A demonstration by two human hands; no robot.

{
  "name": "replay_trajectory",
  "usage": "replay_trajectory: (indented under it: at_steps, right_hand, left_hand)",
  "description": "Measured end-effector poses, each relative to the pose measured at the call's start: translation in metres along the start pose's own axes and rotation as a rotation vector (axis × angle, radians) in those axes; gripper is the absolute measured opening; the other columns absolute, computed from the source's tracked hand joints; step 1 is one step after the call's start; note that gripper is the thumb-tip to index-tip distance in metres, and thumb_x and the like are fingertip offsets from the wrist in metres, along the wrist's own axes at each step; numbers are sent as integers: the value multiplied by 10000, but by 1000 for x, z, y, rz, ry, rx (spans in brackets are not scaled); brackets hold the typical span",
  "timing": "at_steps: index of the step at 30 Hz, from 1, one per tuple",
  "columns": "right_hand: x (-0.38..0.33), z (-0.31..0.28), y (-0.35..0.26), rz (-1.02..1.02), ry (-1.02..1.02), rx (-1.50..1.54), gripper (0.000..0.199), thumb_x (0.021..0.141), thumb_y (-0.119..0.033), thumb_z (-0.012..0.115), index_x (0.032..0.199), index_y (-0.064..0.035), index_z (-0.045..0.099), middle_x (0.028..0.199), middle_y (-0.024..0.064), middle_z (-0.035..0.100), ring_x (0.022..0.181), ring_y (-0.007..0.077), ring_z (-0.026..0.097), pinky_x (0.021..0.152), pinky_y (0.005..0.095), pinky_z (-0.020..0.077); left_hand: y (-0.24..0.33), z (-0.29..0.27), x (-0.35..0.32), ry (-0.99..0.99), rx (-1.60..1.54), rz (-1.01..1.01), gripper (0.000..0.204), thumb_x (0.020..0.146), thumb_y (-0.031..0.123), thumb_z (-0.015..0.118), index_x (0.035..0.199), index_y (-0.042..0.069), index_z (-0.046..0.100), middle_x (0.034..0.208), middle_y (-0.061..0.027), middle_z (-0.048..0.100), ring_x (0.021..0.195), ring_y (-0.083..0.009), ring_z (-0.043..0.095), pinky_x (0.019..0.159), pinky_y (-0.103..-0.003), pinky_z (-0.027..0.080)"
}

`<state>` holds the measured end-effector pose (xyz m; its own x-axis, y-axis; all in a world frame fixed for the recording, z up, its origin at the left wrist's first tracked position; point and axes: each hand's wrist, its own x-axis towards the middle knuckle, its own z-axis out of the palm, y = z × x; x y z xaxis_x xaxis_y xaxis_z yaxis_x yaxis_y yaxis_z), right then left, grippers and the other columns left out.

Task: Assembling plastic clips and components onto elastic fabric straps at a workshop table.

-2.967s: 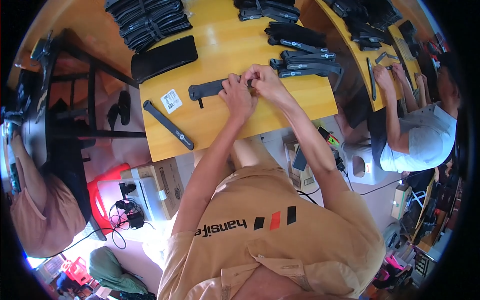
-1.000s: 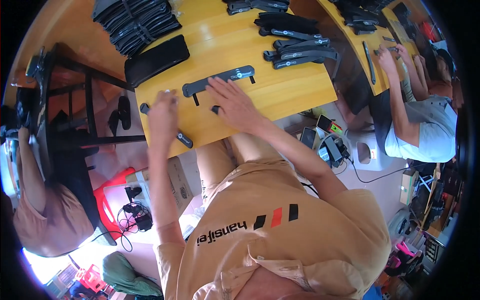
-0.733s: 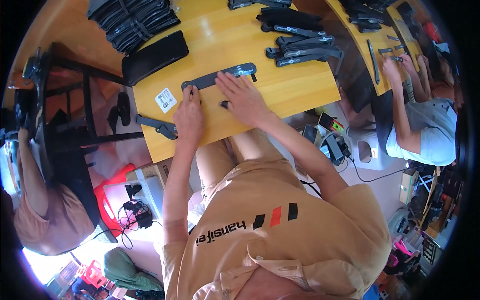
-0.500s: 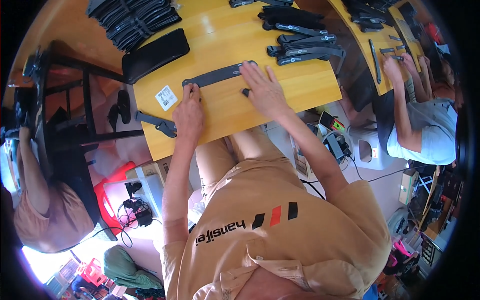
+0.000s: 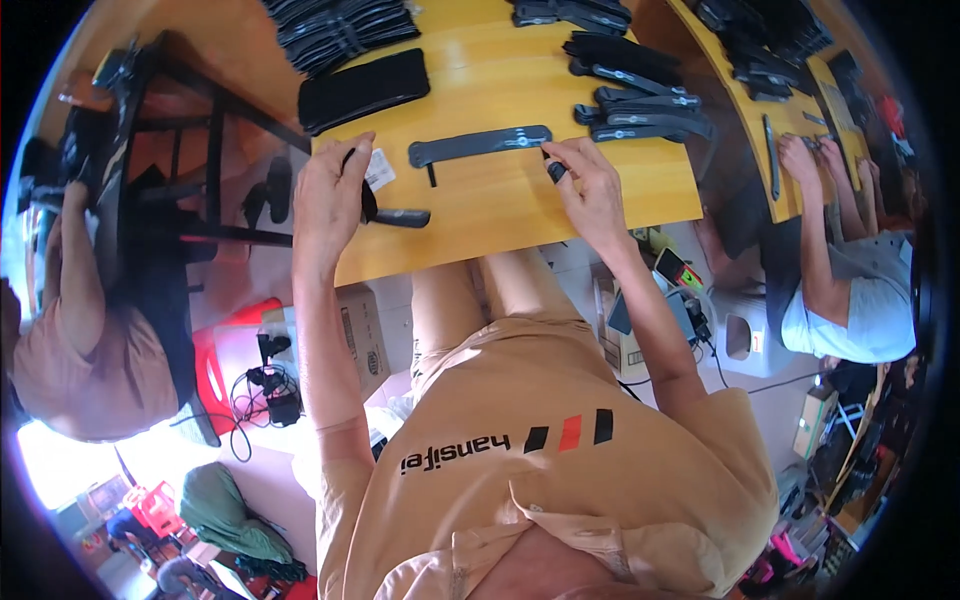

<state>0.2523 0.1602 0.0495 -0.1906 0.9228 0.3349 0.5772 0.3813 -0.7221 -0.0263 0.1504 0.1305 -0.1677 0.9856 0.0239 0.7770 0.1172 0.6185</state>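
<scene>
A flat dark grey strap (image 5: 480,146) with rounded ends lies across the table before me, a narrow black tab (image 5: 432,175) sticking out below its left end. My right hand (image 5: 592,190) is closed, its fingertips at the strap's right end; a small black piece shows by the thumb. At the table's left edge, my left hand (image 5: 330,200) pinches a dark strip between thumb and fingers. This strip seems to belong to a second, shorter strap (image 5: 402,217) with a black loop, but the hand partly hides the join. A white label sheet (image 5: 378,170) lies behind that hand.
Black flat pieces are stacked at the far left (image 5: 365,88), with a banded bundle (image 5: 340,35) behind. Several folded straps (image 5: 640,115) lie at the right. A person (image 5: 845,290) works at another table on the right; another person (image 5: 95,380) sits at the left.
My hands have moved apart, the left to the left, the right off the strap's top to its end. The left hand has taken up a dark strip. The whole view has shifted a little.
</scene>
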Motion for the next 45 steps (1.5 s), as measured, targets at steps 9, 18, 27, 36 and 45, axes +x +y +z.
replay_trajectory:
  at_steps: [9,18,27,36,45]
  right_hand:
    - [23,63,-109,-203,-43,271,244,749,-39,580,987,11,596,830,148,537,778,313,580,690,368,462]
    - [15,78,-68,340,-274,683,229,889,-194,495,952,-7,610,761,86,516,643,181,576,555,299,487]
    - [-3,64,-46,361,-204,765,276,924,-219,441,973,-3,606,653,51,512,515,115,512,490,257,452]
    - [-21,41,-75,-125,-267,567,265,947,-215,460,1078,-29,597,761,25,444,613,92,461,553,206,382]
    - [-34,27,-95,-366,-332,489,294,835,-110,555,1120,-48,586,788,69,534,653,146,550,582,232,428]
  left_hand:
    - [37,2,-22,15,-407,21,319,898,219,503,1057,-38,607,763,-87,527,734,-140,514,683,-274,415]
    - [-53,64,-40,-103,54,351,429,774,99,567,1188,5,505,1167,-136,492,1144,-286,442,1026,-394,267]
    - [-84,102,-42,79,-14,328,315,762,129,630,1056,27,578,1013,-108,524,1012,-286,472,878,-412,338]
    - [-63,64,-44,-346,-788,-172,410,750,120,692,1073,16,462,693,-57,513,624,-166,525,600,-265,428]
    - [-66,68,-65,-464,-1324,-414,419,912,421,451,800,35,570,574,5,468,522,-93,421,484,-221,340]
